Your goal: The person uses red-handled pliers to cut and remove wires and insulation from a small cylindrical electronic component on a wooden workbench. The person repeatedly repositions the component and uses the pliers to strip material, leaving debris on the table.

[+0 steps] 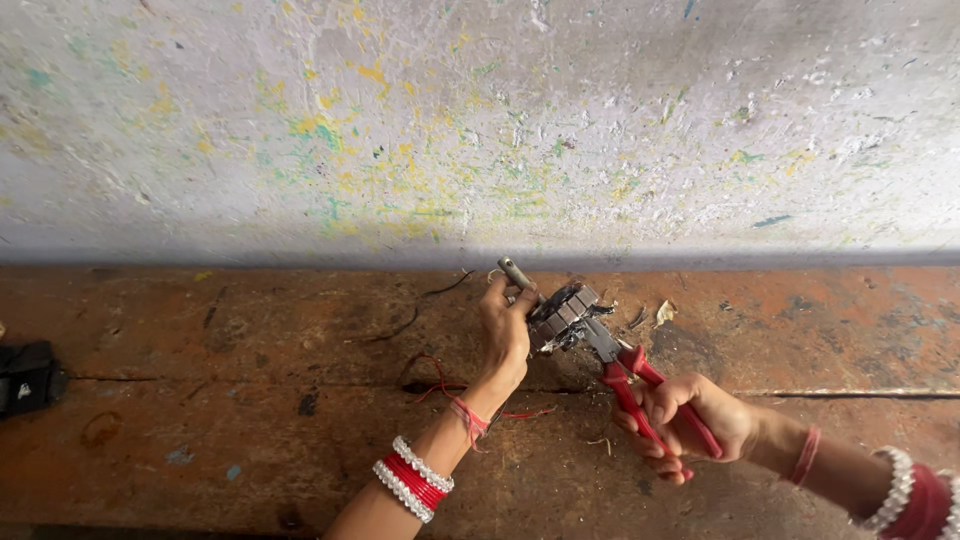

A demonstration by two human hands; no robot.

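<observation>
I see the left hand (503,335) clenched around a small dark metal block with ribbed grey segments (565,310), holding it just above the worn rust-brown bench (200,400). The right hand (690,420) grasps the red-handled pliers (640,385), whose nose is on the block's right side. I judge the work midway: the block looks intact, nothing pulled free yet. Thin red wire (440,385) lies below the left wrist.

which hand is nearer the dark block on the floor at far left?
Left. The left hand is mid-frame, right of the dark block; the right hand, gripping red-handled pliers, is farther right.
</observation>
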